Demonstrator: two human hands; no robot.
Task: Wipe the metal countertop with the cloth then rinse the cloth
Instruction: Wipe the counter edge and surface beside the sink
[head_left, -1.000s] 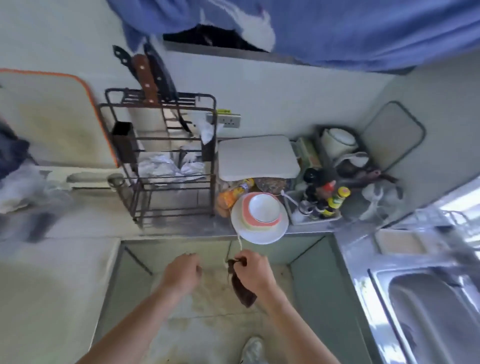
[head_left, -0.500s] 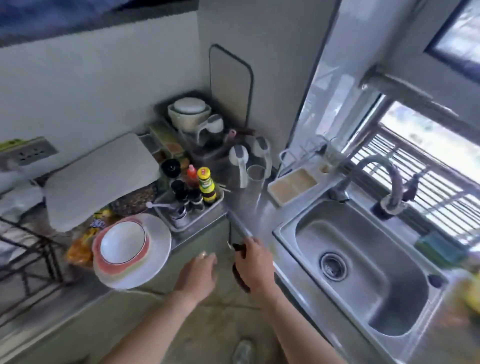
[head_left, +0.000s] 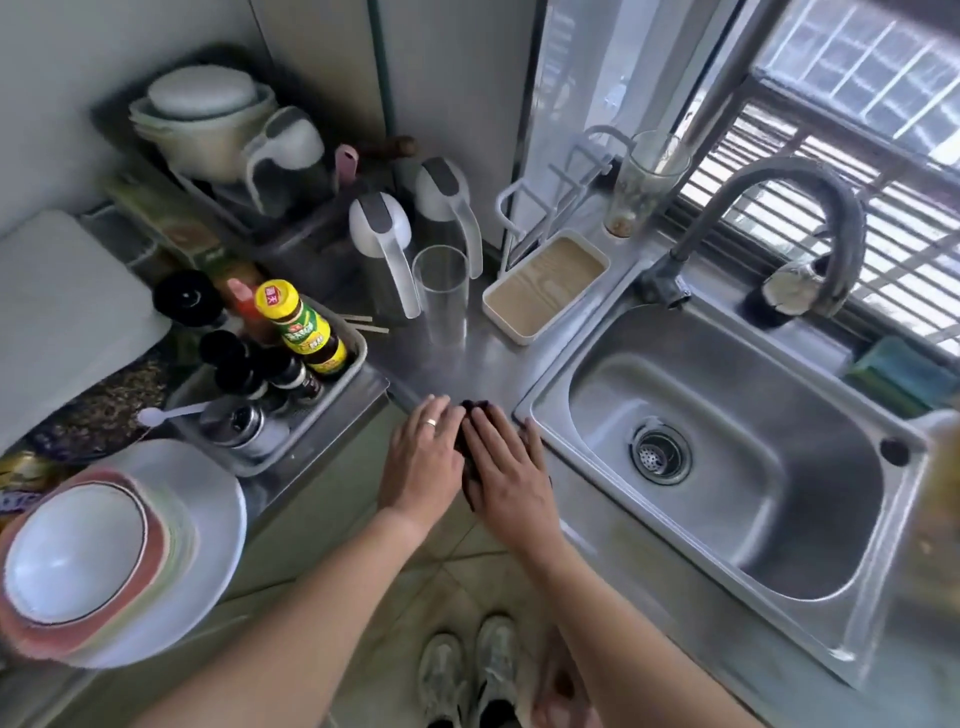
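Observation:
A dark cloth (head_left: 471, 410) lies on the metal countertop (head_left: 467, 364) at its front corner, just left of the sink (head_left: 727, 467). My left hand (head_left: 423, 457) and my right hand (head_left: 501, 467) lie flat on the cloth side by side, fingers straight, pressing it down. Most of the cloth is hidden under them; only a dark strip shows between and ahead of the fingers. The curved tap (head_left: 810, 228) stands behind the sink, with no water visibly running.
An empty glass (head_left: 441, 296), two white-lidded jugs (head_left: 384, 249) and a white tray (head_left: 545, 286) stand behind the cloth. A tray of sauce bottles (head_left: 270, 384) sits left, stacked plates and a bowl (head_left: 104, 551) at far left. A sponge (head_left: 898, 374) lies beyond the sink.
The view swung right from the dish rack to the sink corner. The cloth, which hung from my right hand in front of the cabinet, now lies on the countertop under both flat hands.

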